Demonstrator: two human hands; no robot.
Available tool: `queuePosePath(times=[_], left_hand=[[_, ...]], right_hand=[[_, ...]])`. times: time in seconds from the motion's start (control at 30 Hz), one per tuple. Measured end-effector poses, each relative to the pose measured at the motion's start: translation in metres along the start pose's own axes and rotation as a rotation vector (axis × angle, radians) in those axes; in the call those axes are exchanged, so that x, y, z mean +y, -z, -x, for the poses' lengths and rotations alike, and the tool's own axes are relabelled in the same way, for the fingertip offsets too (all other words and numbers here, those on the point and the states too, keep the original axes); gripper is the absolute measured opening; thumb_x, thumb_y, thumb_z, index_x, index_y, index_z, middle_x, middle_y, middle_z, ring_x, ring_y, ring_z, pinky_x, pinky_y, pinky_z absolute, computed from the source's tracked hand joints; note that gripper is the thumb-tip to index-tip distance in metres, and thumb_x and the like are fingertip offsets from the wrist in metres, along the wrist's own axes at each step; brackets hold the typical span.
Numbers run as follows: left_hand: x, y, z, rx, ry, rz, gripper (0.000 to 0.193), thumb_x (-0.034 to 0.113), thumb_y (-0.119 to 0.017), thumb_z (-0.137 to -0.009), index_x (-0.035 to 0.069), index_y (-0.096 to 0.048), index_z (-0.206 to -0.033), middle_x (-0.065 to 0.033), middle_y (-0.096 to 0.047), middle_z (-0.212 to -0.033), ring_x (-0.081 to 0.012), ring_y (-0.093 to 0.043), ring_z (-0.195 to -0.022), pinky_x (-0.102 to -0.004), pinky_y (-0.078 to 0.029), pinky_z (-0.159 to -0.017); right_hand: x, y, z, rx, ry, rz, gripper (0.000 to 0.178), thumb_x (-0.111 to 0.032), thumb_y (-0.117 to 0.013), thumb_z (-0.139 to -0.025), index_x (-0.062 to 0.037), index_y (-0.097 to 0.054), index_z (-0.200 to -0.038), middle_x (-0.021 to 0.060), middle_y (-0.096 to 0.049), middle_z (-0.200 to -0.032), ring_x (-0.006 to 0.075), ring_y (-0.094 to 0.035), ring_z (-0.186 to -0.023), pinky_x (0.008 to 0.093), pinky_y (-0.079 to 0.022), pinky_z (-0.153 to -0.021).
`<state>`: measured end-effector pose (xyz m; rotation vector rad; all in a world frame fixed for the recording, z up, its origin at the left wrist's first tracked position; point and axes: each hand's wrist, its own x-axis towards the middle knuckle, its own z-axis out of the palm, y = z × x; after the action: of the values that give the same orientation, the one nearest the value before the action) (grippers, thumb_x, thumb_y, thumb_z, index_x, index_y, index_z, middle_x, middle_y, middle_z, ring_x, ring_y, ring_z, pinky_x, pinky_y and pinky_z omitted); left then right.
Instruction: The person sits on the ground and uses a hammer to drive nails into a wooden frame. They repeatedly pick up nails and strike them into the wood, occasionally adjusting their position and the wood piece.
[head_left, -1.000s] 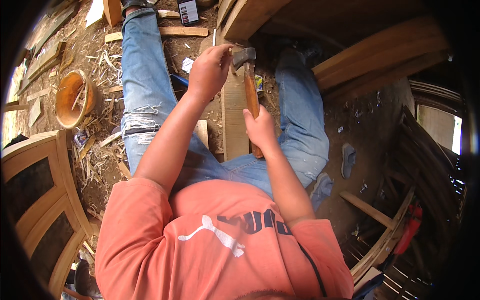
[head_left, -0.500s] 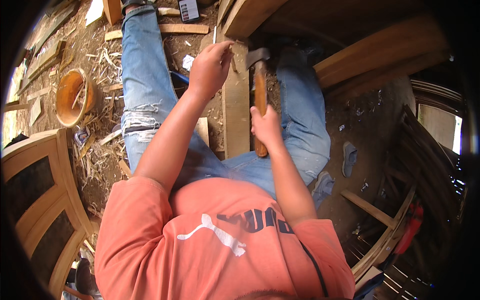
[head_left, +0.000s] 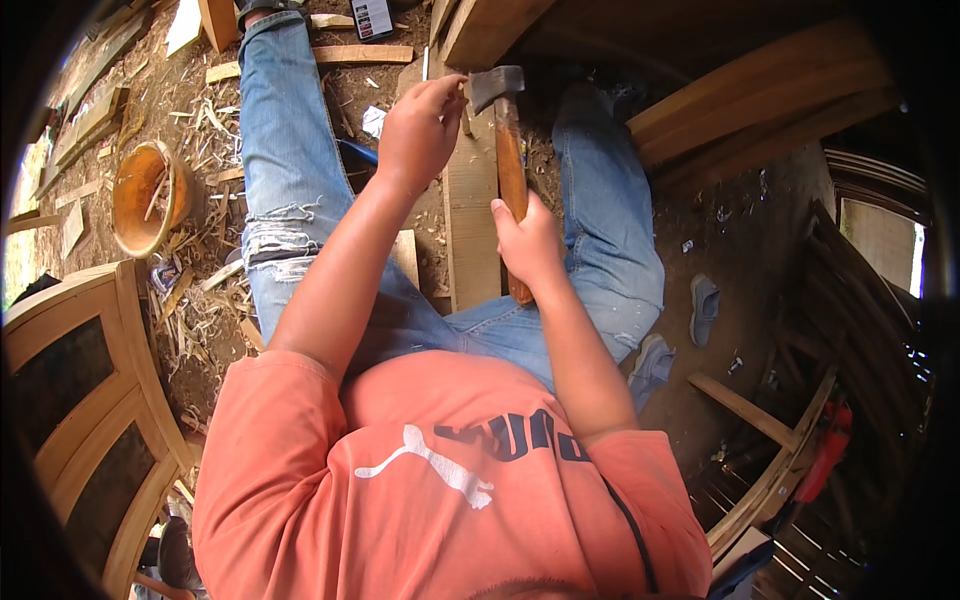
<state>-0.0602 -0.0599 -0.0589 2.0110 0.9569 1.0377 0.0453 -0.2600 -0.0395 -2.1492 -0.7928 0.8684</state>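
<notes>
My right hand (head_left: 530, 240) grips the wooden handle of a hatchet (head_left: 507, 140), whose grey metal head sits raised at the top of a pale wooden plank (head_left: 470, 230). The plank lies lengthwise between my legs in blue jeans. My left hand (head_left: 420, 130) pinches the plank's upper left edge, fingertips close to the hatchet head, apparently holding something small there that I cannot make out.
Wood shavings and offcuts litter the dirt floor on the left, beside an orange bowl (head_left: 145, 195). A curved wooden frame (head_left: 90, 400) stands at lower left. Heavy timber beams (head_left: 760, 100) lie upper right, and a grey shoe (head_left: 703, 308) is on the ground at right.
The hatchet head has swung from the plank's left side up and to the right. My right hand stays on the handle; my left hand stays at the plank's top.
</notes>
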Motion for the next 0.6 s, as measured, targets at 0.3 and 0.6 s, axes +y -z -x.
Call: queuePosePath(times=[0.3,0.6], left_hand=[[-0.002,-0.004,0.003,0.001,0.031,0.019,0.029,0.007,-0.077,-0.100,0.008,-0.076,-0.129,-0.0148,-0.079,-0.110,-0.0289,-0.081,-0.097,-0.0398,-0.063,-0.083],[0.002,-0.006,0.002,0.015,-0.002,0.034,0.030,0.007,-0.077,-0.099,0.008,-0.076,-0.129,-0.0149,-0.079,-0.111,-0.0292,-0.081,-0.096,-0.0395,-0.063,-0.082]], right_hand=[[0.043,-0.010,-0.009,0.012,0.069,0.140,0.027,-0.025,-0.069,-0.108,0.0011,-0.069,-0.115,0.0078,-0.070,-0.074,0.0176,-0.070,-0.059,0.0368,-0.054,-0.057],[0.052,-0.021,-0.008,0.013,0.020,0.199,0.033,-0.027,-0.072,-0.105,0.0025,-0.069,-0.118,0.0246,-0.078,-0.093,0.0432,-0.079,-0.089,0.0485,-0.060,-0.077]])
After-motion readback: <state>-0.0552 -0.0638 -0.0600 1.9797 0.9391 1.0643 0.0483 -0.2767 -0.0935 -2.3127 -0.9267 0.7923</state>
